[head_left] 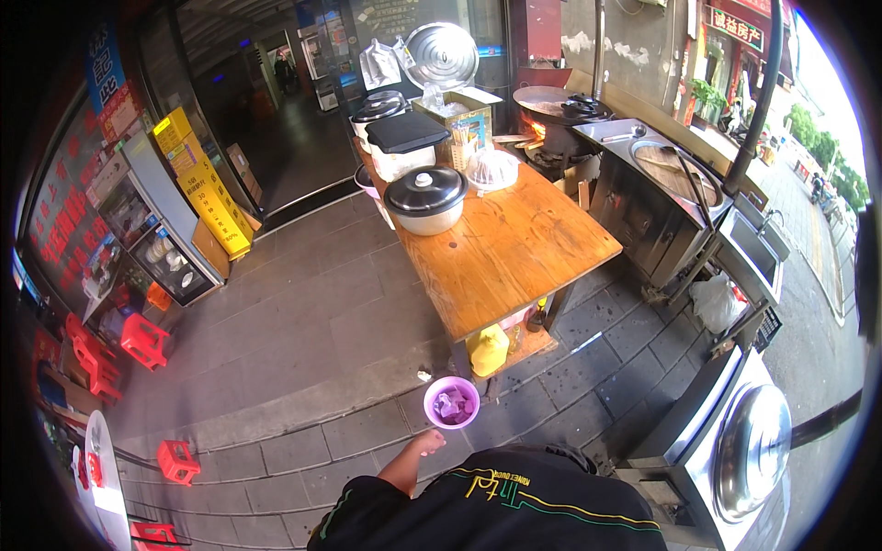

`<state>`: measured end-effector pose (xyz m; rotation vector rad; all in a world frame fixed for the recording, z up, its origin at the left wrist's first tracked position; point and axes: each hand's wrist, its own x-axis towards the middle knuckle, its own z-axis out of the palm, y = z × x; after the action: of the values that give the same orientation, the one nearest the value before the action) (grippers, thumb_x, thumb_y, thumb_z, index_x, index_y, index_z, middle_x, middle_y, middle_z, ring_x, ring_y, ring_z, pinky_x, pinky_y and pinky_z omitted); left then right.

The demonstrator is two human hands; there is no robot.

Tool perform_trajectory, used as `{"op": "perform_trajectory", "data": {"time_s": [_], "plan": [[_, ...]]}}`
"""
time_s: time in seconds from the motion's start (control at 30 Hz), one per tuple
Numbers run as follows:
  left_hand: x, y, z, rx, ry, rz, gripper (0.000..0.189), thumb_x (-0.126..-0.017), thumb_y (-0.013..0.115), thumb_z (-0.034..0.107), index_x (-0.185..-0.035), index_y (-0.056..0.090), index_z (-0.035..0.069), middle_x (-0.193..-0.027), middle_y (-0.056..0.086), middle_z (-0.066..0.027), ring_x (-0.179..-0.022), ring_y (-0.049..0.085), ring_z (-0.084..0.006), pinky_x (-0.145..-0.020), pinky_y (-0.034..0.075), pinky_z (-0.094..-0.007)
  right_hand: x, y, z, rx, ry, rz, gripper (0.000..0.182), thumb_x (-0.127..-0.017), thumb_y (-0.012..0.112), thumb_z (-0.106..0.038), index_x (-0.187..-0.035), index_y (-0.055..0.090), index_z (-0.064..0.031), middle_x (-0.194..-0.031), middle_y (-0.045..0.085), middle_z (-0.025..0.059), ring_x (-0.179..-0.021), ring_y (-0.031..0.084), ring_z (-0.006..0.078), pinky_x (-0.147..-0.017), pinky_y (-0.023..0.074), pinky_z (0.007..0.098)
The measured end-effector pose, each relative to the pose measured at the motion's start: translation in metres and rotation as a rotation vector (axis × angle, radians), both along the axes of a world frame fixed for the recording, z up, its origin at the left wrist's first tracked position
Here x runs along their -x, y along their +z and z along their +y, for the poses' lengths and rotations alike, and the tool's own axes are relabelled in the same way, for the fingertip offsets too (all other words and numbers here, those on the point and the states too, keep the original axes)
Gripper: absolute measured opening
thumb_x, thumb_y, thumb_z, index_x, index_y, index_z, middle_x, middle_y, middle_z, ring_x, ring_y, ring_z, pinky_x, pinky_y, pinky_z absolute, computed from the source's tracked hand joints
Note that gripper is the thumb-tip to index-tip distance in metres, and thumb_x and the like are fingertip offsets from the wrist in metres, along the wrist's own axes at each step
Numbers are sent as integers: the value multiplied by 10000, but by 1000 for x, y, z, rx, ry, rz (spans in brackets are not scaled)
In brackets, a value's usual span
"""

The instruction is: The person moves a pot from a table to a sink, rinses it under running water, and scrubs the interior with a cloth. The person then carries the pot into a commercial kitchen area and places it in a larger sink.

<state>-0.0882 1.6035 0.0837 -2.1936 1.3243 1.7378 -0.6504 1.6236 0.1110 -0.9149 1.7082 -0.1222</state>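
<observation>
My left hand [428, 442] hangs at the bottom centre, its fingers loosely curled; no held object shows, though its grip is unclear. Just beyond it, apart from the fingers, a purple waste bin [452, 386] with crumpled paper inside stands on the paving. My right hand is out of view. Before me is a wooden table [510, 241], bearing a white pot with a black lid [425, 200], a white container under a black lid [406, 138], a domed, plastic-wrapped item [492, 169], and a holder of chopsticks [463, 146]. A yellow jug [488, 350] sits on the lower shelf.
A wood-fired stove with a large pan [544, 103] is at the back, beside a steel counter [620, 186] and sink [751, 248]. A steel unit with a round lid [752, 451] stands at right. Red stools [179, 463] and a display fridge [176, 265] are at left.
</observation>
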Motion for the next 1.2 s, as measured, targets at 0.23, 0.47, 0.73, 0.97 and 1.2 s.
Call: {"op": "perform_trajectory", "data": {"time_s": [0.23,0.47,0.73,0.97,1.2], "plan": [[0,-4,2,-1,19,25,295,-763,575,324,-981,569,126,-738,569,-16,-582,524,-123,-446,419,-301,6,1,12,0,-2,37,263,-797,446,-217,-1000,536,-76,-975,585,107,-899,553,264,-817,419,384],[7,-5,-5,6,19,28,283,-764,573,309,-976,560,122,-760,561,-19,-582,522,-125,-471,425,-309,23,2,60,5,-44,105,265,-794,451,-221,-1002,538,-81,-976,587,103,-892,557,261,-810,422,385],[5,-8,-12,-61,-21,15,352,-759,581,288,-1071,526,134,-891,586,-14,-637,549,-132,-546,452,-320,33,6,133,-2,-63,240,268,-790,458,-226,-1003,540,-86,-976,589,99,-883,563,257,-802,426,386],[10,-7,-21,-26,-24,7,350,-749,594,288,-1036,548,94,-848,599,-37,-659,558,-141,-595,461,-331,31,10,155,-10,-60,319,270,-787,463,-231,-1004,541,-90,-976,591,96,-875,567,254,-796,429,387],[6,-17,-30,100,-261,-137,348,-726,601,279,-1002,573,69,-936,609,-113,-855,586,-232,-754,451,-337,32,16,146,-8,19,395,273,-784,468,-235,-1006,543,-95,-976,593,93,-868,572,251,-789,433,388]]}}
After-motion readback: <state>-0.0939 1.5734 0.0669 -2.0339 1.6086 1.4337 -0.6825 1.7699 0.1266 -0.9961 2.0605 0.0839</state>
